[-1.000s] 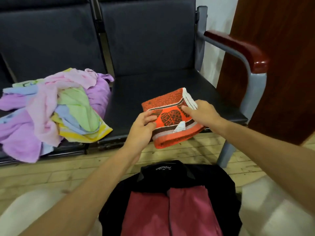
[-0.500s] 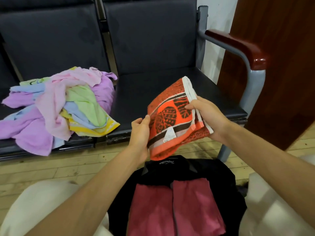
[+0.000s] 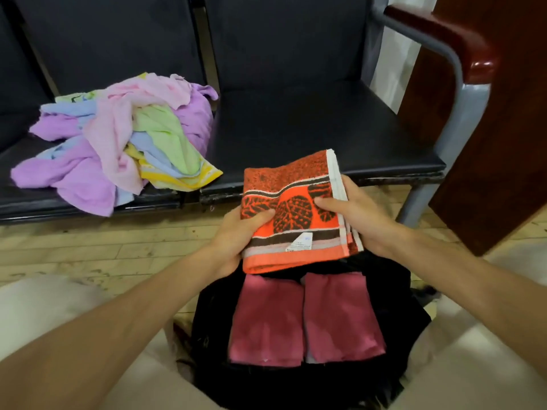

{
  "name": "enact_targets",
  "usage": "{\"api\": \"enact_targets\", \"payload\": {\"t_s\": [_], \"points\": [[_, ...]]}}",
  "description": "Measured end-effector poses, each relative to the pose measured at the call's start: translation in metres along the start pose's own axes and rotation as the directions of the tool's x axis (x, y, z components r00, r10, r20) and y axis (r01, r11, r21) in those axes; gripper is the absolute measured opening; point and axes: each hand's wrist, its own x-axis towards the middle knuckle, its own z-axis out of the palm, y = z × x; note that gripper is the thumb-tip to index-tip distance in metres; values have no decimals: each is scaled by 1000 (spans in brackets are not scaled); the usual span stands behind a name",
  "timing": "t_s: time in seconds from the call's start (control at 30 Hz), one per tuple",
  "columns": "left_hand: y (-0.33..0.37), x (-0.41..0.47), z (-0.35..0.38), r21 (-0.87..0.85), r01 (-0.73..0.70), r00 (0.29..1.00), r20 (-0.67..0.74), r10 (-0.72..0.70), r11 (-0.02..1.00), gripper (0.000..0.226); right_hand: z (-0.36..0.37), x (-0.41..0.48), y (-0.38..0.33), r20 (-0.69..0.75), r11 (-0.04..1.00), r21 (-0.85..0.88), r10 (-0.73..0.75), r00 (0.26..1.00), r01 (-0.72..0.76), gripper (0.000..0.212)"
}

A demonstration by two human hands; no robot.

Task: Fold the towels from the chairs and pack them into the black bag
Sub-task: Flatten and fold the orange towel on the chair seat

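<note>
A: Task item, where is it?
B: Folded orange towel, brown leaf print, white striped edge, small white label facing up. It's in the air just over the far end of the black bag, roughly flat, near edge tipped down toward the bag.
A: Touching the bag?
B: Can't tell. Its near edge overlaps the bag's far rim in this view.
A: Left hand?
B: Left hand grips the towel's left edge, thumb on top, fingers hidden under the cloth.
A: Right?
B: Right hand grips the striped right edge, thumb pressed on the leaf print, fingers curled round the stacked layers.
A: What's in the bag?
B: Bag lies open, pale trouser legs either side of it. Two folded maroon towels inside, close side by side: left maroon towel, right maroon towel.
A: Rest, quick.
B: Loose pile of pastel towels (purple, pink, green, blue, yellow) on the left chair seat, beyond the bag and to its left. Right chair seat is straight beyond the bag. Red-brown armrest on a grey frame, beyond the bag to the right. Wood-plank floor left of the bag.
</note>
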Motion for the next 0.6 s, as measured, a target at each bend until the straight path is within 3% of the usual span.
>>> {"api": "enact_targets", "payload": {"t_s": [0.13, 0.3, 0.47, 0.6], "points": [[-35, -9, -8, 188, 7, 1000, 29, -12, 982, 20, 16, -13, 49, -41, 999, -45, 29, 999, -31, 41], [-82, -8, -25, 113, 235, 972, -28, -233, 966, 29, 30, -25, 103, -44, 981, -113, 155, 987, -159, 46], [-120, -7, -30, 180, 251, 966, -101, -236, 951, 15, 54, -34, 141, -112, 953, -78, 284, 952, -293, 52], [-135, 6, -42, 262, 283, 959, -102, -264, 923, 8, 75, -27, 183, -188, 947, -21, 310, 932, -320, 54]]}}
